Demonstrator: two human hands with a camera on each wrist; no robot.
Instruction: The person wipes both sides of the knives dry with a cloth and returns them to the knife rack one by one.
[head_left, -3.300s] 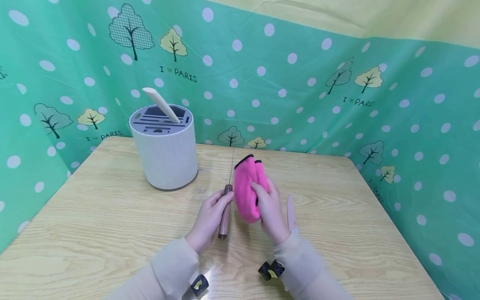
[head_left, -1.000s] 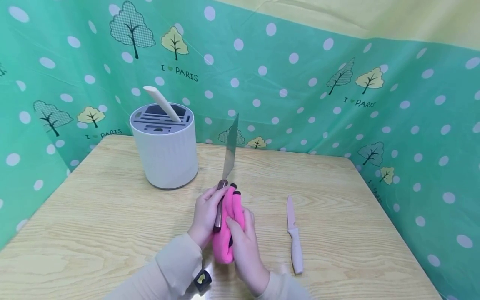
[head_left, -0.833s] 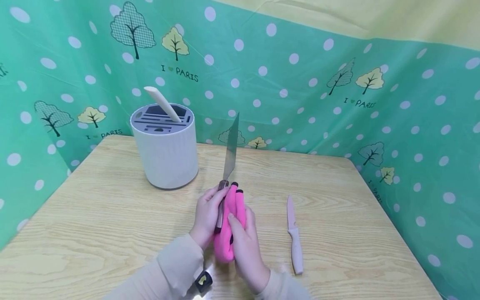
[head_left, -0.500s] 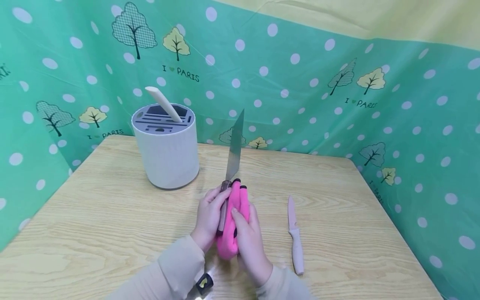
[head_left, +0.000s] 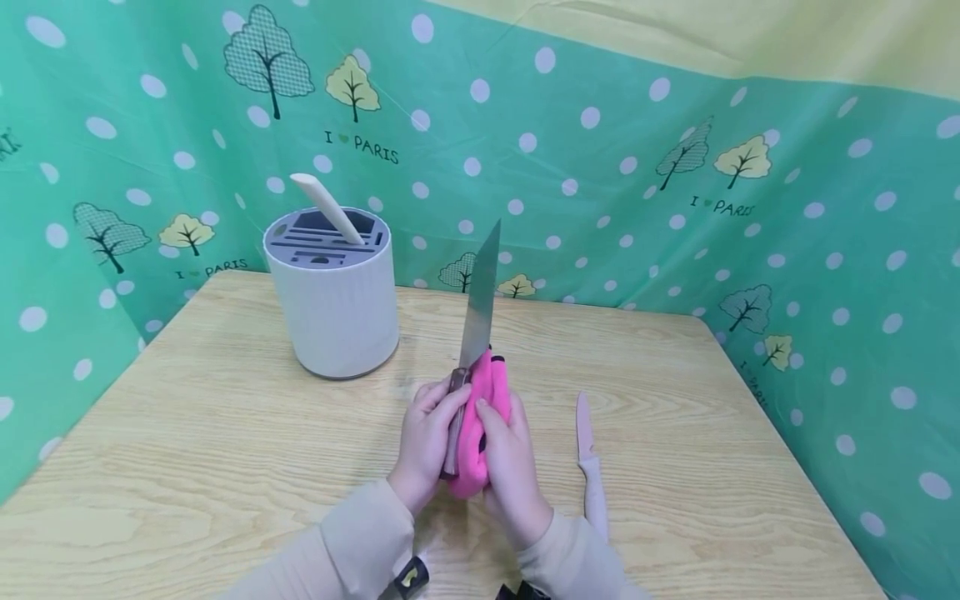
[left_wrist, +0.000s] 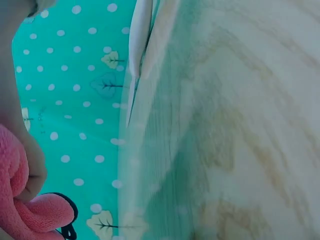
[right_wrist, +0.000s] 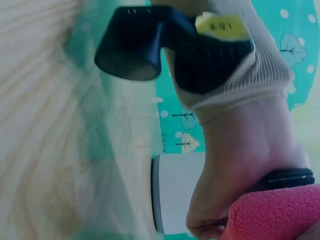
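In the head view, my left hand point(head_left: 423, 442) grips the dark brown handle of a large kitchen knife point(head_left: 480, 304), whose broad blade points up and away. My right hand point(head_left: 513, 454) holds a folded pink cloth point(head_left: 472, 450) with black edging. The cloth lies against the right side of the knife handle, its top reaching the base of the blade. Fluffy cloth point(left_wrist: 47, 212) shows at the lower left of the left wrist view. In the right wrist view, the cloth point(right_wrist: 275, 215) covers part of the left hand point(right_wrist: 250, 145) and the dark handle end.
Right of my hands lies a small knife point(head_left: 588, 454) with a pale handle, partly behind my right sleeve. A white round knife block point(head_left: 333, 312) with a slotted grey top stands back left, one pale handle point(head_left: 326, 208) sticking out. A patterned curtain point(head_left: 570, 167) borders the wooden table point(head_left: 187, 433).
The cloth, earlier apart from the knife, now touches it and has slid up the handle to the blade's base. Both hands and the knife shifted slightly right; the blade leans further right.
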